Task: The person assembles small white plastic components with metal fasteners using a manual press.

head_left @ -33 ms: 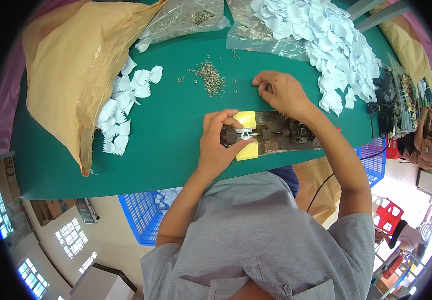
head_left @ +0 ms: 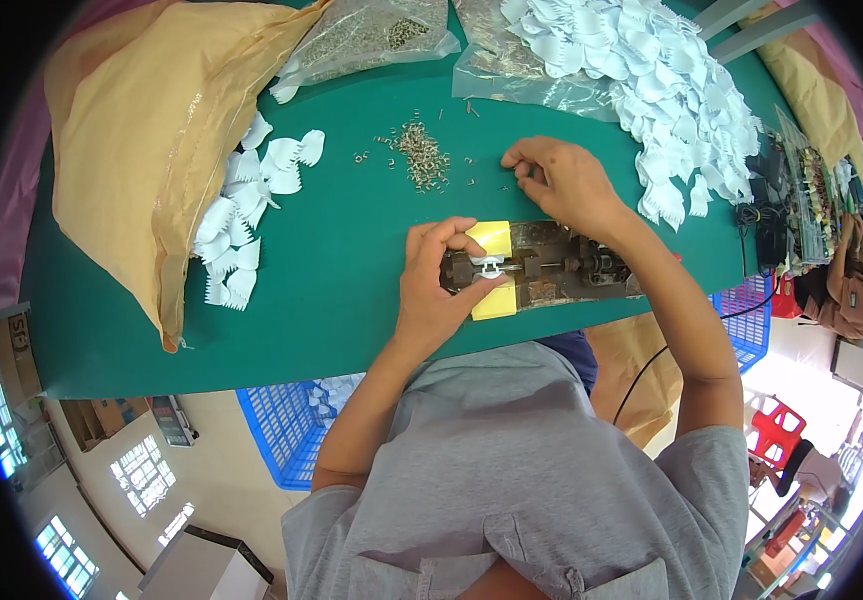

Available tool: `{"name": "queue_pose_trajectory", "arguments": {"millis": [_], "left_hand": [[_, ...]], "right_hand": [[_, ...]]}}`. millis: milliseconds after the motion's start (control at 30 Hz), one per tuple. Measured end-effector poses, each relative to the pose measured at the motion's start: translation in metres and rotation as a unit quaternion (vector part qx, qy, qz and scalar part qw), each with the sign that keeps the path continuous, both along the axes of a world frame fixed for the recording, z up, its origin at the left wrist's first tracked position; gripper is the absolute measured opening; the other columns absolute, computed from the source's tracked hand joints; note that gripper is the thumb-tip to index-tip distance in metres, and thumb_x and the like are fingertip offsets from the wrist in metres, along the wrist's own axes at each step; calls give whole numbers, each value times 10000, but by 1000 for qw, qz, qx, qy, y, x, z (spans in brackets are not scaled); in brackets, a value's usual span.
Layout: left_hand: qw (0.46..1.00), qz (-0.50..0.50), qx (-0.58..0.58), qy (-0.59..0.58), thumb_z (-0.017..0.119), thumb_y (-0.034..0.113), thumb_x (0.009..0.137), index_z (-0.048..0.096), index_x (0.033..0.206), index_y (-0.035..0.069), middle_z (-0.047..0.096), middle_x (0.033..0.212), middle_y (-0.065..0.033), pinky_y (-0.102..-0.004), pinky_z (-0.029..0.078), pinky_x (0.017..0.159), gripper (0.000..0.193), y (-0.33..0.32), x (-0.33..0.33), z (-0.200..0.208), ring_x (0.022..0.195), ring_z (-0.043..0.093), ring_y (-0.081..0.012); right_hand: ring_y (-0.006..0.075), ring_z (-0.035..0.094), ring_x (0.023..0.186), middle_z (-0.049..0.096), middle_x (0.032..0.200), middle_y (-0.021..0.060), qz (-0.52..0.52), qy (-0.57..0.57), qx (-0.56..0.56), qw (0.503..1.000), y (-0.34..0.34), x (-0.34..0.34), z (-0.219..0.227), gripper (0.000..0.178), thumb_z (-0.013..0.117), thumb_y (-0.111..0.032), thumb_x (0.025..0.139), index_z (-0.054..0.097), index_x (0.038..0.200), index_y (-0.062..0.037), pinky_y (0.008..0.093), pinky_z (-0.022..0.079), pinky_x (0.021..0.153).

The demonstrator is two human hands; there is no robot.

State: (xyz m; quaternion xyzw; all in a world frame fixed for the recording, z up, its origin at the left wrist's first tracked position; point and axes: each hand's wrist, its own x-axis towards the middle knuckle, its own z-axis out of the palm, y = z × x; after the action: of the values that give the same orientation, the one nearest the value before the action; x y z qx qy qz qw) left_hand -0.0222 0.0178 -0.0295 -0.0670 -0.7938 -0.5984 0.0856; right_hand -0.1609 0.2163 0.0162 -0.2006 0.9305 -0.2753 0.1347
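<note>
My left hand (head_left: 430, 292) is closed on a small white plastic piece (head_left: 490, 268), thumb on its near side and fingers on its far side. That piece sits at the left part of a dark metal bench fixture (head_left: 549, 272), between two yellow plates (head_left: 493, 304). Beyond the fixture, my right hand (head_left: 574, 188) hovers low over the green table, fingers curled and thumb close to the index finger. Whatever it may hold is too small or hidden to see. To its left lies a pile of small metal rings or springs (head_left: 422, 158), a few scattered around.
White toothed plastic pieces (head_left: 687, 110) heap at the back right; more (head_left: 242, 215) spill by a tan sack (head_left: 152, 130) at left. Clear bags (head_left: 372, 45) of metal parts lie behind. Blue baskets (head_left: 277, 435) stand below the table (head_left: 112, 355). Another person (head_left: 847, 290) sits far right.
My right hand has shifted very slightly to the left. My left hand and the white piece stay in place.
</note>
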Motion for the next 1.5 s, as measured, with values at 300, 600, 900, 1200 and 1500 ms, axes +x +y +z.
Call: {"name": "queue_pose_trajectory", "arguments": {"millis": [300, 600, 900, 1200, 1500], "left_hand": [[1000, 8, 0, -7, 904, 24, 726, 576, 1329, 54, 697, 998, -28, -326, 492, 942, 688, 1, -1, 1, 1095, 561, -183], [1000, 3, 14, -20, 917, 89, 731, 591, 1341, 103, 697, 1006, -22, -333, 527, 855, 692, 0, 0, -5, 1124, 545, -192], [999, 9, 29, -17, 917, 87, 730, 587, 1343, 107, 695, 1006, -28, -337, 537, 850, 697, 1, 0, -5, 1114, 563, -194], [999, 2, 17, -27, 872, -8, 736, 573, 1357, 86, 666, 1030, -35, -294, 518, 879, 696, 0, 1, -4, 1058, 601, -160], [999, -1, 27, -35, 880, -4, 719, 563, 1369, 94, 657, 1040, -33, -290, 515, 871, 730, -1, 1, -4, 1023, 606, -144]], "right_hand": [[269, 708, 838, 698, 945, 103, 225, 194, 1, 955, 3, 2, -11, 175, 707, -11, 864, 732, 1032, -51, 373, 561, 756], [56, 583, 735, 665, 870, -1, 17, -163, -255, 953, -2, 68, 29, 90, 749, -87, 946, 751, 990, -8, 254, 485, 653], [178, 517, 848, 579, 823, 34, 64, -75, -182, 978, -7, 79, 26, 44, 716, -68, 936, 709, 962, -34, 328, 438, 754], [222, 553, 822, 618, 833, 53, 91, 14, -141, 986, -12, 84, 30, 58, 741, -46, 882, 693, 915, -46, 356, 455, 736], [250, 611, 791, 653, 757, 42, 39, 30, -157, 986, -14, 90, 24, 100, 765, -94, 842, 671, 871, -79, 397, 489, 707]]}}
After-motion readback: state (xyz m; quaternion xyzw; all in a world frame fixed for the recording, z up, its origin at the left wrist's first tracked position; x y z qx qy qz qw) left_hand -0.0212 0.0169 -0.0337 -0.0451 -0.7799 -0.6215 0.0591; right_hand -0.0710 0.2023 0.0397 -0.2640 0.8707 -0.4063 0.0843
